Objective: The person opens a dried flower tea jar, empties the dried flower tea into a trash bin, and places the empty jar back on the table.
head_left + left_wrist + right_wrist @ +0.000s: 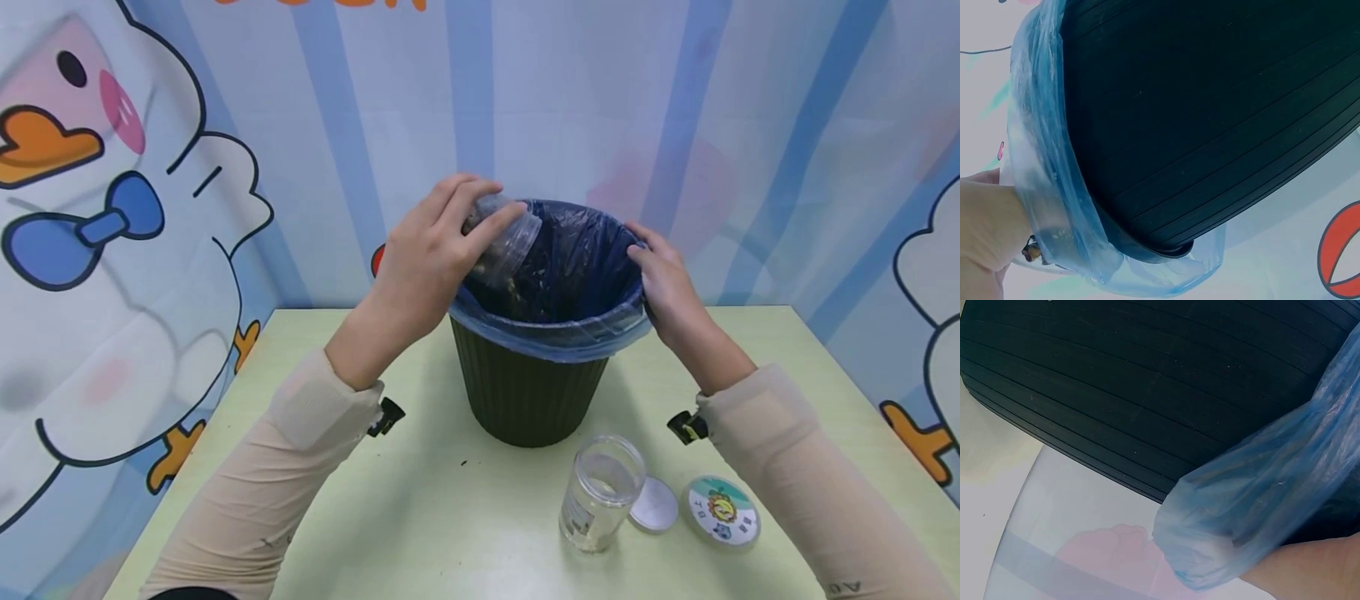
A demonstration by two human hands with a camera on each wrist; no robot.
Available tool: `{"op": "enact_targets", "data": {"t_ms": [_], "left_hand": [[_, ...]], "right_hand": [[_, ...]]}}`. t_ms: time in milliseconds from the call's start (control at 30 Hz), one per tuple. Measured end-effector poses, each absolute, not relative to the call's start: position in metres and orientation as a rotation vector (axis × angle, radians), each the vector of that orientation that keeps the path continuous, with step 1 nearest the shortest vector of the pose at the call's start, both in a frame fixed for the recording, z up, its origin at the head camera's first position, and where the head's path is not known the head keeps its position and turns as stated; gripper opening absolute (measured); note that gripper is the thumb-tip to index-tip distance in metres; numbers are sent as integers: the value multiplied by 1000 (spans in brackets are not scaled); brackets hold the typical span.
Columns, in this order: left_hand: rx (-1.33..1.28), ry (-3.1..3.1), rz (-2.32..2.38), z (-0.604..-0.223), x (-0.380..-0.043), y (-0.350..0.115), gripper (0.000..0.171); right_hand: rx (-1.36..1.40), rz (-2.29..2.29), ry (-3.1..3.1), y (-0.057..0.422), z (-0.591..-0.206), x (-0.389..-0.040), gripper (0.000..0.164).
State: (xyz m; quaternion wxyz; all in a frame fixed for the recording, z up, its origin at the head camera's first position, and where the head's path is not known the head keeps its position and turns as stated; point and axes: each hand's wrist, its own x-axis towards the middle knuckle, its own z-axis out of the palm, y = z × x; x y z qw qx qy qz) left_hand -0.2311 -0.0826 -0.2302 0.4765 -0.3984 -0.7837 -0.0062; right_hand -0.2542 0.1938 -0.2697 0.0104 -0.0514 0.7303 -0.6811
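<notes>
A black ribbed trash bin [528, 392] stands on the table, lined with a blue plastic bag [588, 250] folded over its rim. My left hand [423, 262] grips a clear plastic jar [519, 247] at the bin's left rim, its mouth tilted down into the bin. Small dark brownish bits show near the jar's mouth. On the opposite side, my right hand [671, 287] holds the rim, fingers over the edge and liner. In the right wrist view the liner [1235, 500] hides most of that hand.
In front of the bin, a second clear jar [600, 500] stands upright without a lid. Beside it lie a plain whitish disc [654, 505] and a round lid with a printed label [722, 510]. A cartoon-printed backdrop [375, 100] rises behind the table [375, 517].
</notes>
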Motion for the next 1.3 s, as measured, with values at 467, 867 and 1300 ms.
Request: {"op": "enact_targets", "data": {"t_ms": [467,867,1300], "left_hand": [[-1049,-1868,63,-229,-232,-85,52],[-1100,-1873,108,-229,-233,-87,52],[-1144,-1796,175,-227,-233,-86,53]], "right_hand": [[-157,-2097,2322,194,-273,-257,52],[-163,-2075,2354,195,-272,-256,52],[-159,-2100,2327,194,-273,-258,52]]}}
